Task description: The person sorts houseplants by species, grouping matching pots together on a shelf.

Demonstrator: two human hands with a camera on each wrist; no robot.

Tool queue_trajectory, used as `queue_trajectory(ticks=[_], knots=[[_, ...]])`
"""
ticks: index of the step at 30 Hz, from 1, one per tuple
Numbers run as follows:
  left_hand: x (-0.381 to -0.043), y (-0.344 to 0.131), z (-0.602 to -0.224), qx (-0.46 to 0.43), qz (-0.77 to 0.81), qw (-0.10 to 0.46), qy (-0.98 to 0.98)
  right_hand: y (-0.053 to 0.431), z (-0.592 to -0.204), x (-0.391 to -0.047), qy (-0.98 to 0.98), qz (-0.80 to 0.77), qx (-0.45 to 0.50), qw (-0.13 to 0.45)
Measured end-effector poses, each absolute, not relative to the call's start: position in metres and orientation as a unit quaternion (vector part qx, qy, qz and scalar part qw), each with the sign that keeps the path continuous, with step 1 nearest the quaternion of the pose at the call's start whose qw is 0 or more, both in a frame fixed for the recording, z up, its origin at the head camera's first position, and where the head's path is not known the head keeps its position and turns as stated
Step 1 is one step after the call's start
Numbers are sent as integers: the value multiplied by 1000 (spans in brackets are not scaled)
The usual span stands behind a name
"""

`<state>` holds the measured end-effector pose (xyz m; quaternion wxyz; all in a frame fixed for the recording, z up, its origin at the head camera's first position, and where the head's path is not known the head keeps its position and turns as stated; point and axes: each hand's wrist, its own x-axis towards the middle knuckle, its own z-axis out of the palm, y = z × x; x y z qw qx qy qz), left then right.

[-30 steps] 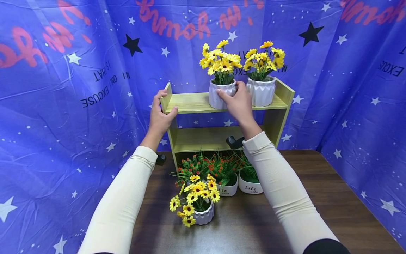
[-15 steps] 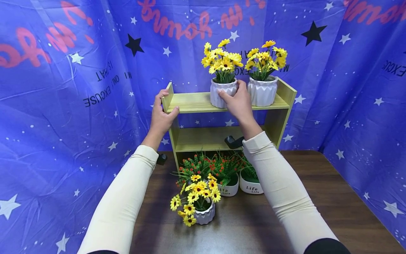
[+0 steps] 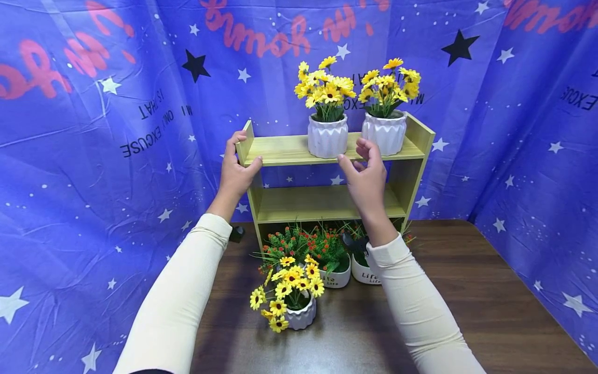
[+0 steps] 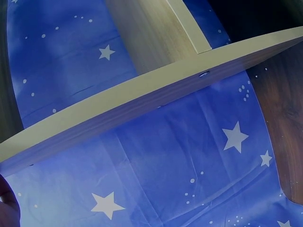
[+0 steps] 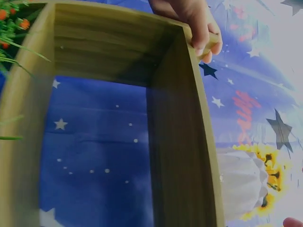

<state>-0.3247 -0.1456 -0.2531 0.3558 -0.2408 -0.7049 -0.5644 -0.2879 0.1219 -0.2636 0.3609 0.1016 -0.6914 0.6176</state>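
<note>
My left hand (image 3: pixel 235 175) grips the upper left corner of the pale wooden shelf (image 3: pixel 279 148), thumb in front and fingers behind the raised side panel. On the top board stands a white ridged pot (image 3: pixel 328 141) of yellow daisies, with a similar pot (image 3: pixel 385 134) to its right. Just below and in front of these two, my right hand (image 3: pixel 367 184) hangs with loosely bent fingers, holding nothing. The right wrist view shows the left hand (image 5: pixel 201 26) around the shelf's corner and the nearer daisy pot (image 5: pixel 241 182) on the board.
White planters, one lettered planter (image 3: pixel 366 274) among them, hold red-flowered greenery at the shelf's foot. Nearer on the dark wooden table (image 3: pixel 458 291) is another daisy pot (image 3: pixel 300 316). A blue starred curtain (image 3: pixel 93 208) surrounds the table behind and at the sides.
My right hand has let go of the left daisy pot on the top board and drawn back down and to the right. The left hand keeps its grip on the shelf.
</note>
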Motion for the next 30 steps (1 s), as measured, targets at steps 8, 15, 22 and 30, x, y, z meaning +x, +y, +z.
queue_trajectory(ticks=[8, 15, 22, 30], knots=[[-323, -146, -254, -241, -565, 358, -703, 136, -318, -257, -676, 631, 99, 367], [-324, -146, -253, -240, -564, 362, -703, 150, -365, -238, -687, 634, 70, 349], [-325, -145, -252, -247, -556, 373, -700, 153, -385, -222, -717, 615, 60, 322], [-328, -144, -255, -252, -559, 373, -697, 147, -398, -199, -742, 604, 67, 283]])
